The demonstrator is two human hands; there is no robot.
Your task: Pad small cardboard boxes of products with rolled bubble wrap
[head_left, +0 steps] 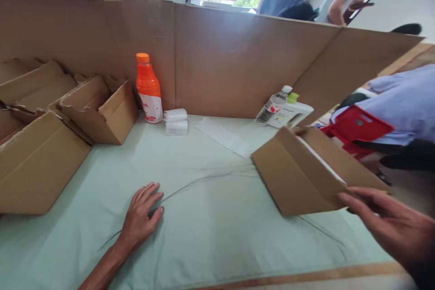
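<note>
My left hand [142, 215] lies on the pale green tablecloth [210, 235], fingers stretched out and holding nothing. At the right, my right hand [390, 222] pinches the near corner of an open cardboard box [299, 181] between thumb and fingers. The box sits at a slant near the table's right side, and a white edge shows inside it; the rest of its contents is hidden. Behind the box stand a clear bottle with a white cap [273, 106] and a white bottle with a green cap [288, 113].
Several open cardboard boxes [74, 131] crowd the left side. An orange bottle [148, 90] stands beside white rolls [176, 121], and a flat white strip [222, 137] lies mid-table. A tall cardboard partition [238, 63] closes the back. People are beyond it and at the right.
</note>
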